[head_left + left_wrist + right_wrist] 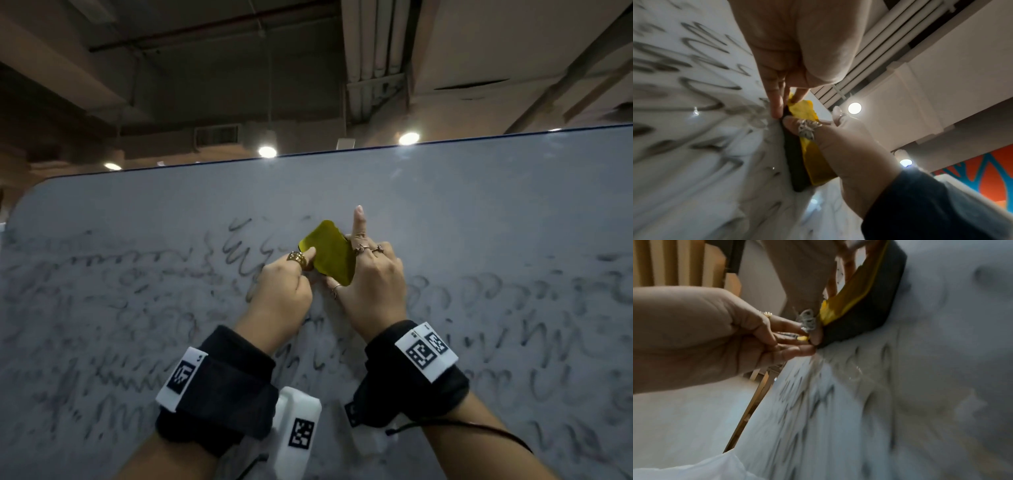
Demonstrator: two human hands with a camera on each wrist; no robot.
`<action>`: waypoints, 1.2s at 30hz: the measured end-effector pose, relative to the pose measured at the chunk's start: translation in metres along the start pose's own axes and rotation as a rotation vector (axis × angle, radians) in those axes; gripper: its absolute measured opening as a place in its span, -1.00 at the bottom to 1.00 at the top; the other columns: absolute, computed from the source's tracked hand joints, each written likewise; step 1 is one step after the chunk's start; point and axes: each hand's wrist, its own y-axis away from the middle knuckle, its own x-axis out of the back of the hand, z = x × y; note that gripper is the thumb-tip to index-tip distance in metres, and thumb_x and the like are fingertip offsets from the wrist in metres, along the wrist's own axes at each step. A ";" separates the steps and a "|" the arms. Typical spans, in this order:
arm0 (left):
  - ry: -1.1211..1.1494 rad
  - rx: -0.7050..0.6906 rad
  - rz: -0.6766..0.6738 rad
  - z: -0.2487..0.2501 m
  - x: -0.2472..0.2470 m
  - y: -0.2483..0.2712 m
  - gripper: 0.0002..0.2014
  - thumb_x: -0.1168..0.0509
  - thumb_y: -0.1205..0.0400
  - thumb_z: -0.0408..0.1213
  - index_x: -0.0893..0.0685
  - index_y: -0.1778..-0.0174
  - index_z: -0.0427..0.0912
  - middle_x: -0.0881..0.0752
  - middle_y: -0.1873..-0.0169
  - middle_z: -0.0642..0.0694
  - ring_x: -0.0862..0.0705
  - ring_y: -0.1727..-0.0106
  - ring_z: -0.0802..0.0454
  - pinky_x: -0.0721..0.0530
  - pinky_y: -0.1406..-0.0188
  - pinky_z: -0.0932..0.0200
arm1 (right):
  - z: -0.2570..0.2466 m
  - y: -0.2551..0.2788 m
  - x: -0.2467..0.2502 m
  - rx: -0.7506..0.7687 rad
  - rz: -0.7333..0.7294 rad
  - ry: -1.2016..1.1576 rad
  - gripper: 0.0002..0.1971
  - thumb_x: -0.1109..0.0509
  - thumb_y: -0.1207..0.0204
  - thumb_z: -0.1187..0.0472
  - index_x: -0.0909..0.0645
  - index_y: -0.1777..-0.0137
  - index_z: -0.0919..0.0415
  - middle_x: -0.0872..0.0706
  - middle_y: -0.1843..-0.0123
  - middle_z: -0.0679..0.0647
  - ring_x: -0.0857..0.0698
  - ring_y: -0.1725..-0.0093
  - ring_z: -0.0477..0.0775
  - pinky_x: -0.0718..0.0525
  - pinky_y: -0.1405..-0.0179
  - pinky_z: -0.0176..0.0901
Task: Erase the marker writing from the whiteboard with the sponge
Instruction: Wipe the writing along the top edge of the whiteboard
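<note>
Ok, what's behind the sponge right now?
The whiteboard: the sponge has its dark face against it, gripped by both hands. Smeared marker writing surrounds it; any writing directly underneath is hidden.

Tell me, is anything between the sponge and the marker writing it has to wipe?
Nothing visible. The sponge sits dark face against the whiteboard, held by the left hand and right hand, with marker writing right beside it on bare board.

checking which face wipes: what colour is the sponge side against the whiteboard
Dark grey, under a yellow back; the two-layer rectangular sponge shows it best in the right wrist view.
</note>
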 end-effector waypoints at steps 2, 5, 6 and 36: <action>-0.019 0.050 0.009 0.009 0.002 -0.002 -0.57 -0.11 -0.63 -0.51 -0.53 -0.44 -0.30 -0.66 -0.26 -0.29 -0.64 -0.21 -0.21 -0.54 -0.28 0.10 | 0.001 -0.004 0.008 0.038 -0.044 -0.057 0.02 -0.47 -0.27 -0.03 0.03 -0.60 0.30 -0.78 -0.03 0.10 -0.65 0.00 0.29 -0.63 0.07 0.09; -0.071 0.095 0.044 0.020 0.001 -0.005 -0.59 -0.14 -0.72 -0.23 -0.51 -0.48 -0.25 -0.61 -0.31 -0.24 -0.58 -0.28 -0.15 -0.45 -0.22 0.23 | 0.009 -0.021 0.030 -0.010 -0.178 -0.180 -0.29 -0.24 -0.41 0.01 -0.23 -0.60 0.12 -0.79 -0.04 -0.04 -0.58 -0.15 0.17 -0.55 -0.19 0.10; -0.100 0.101 0.071 0.023 -0.001 -0.007 -0.57 -0.14 -0.72 -0.15 -0.51 -0.47 -0.26 -0.59 -0.32 -0.22 -0.56 -0.31 -0.11 -0.41 -0.27 0.24 | 0.014 -0.028 0.036 -0.027 -0.200 -0.211 -0.40 -0.22 -0.44 0.05 -0.37 -0.53 0.06 -0.79 0.06 -0.06 -0.57 -0.15 0.15 -0.53 -0.22 0.11; -0.351 -0.011 0.312 -0.046 -0.024 -0.030 -0.41 -0.05 -0.63 0.13 -0.46 -0.53 -0.08 -0.45 -0.23 -0.33 -0.42 -0.10 -0.24 -0.61 -0.03 -0.12 | -0.024 -0.166 -0.009 0.040 -0.371 0.513 -0.63 -0.04 -0.67 -0.03 -0.41 -0.38 0.07 -0.50 -0.36 0.06 -0.37 -0.41 0.16 -0.19 -0.43 0.17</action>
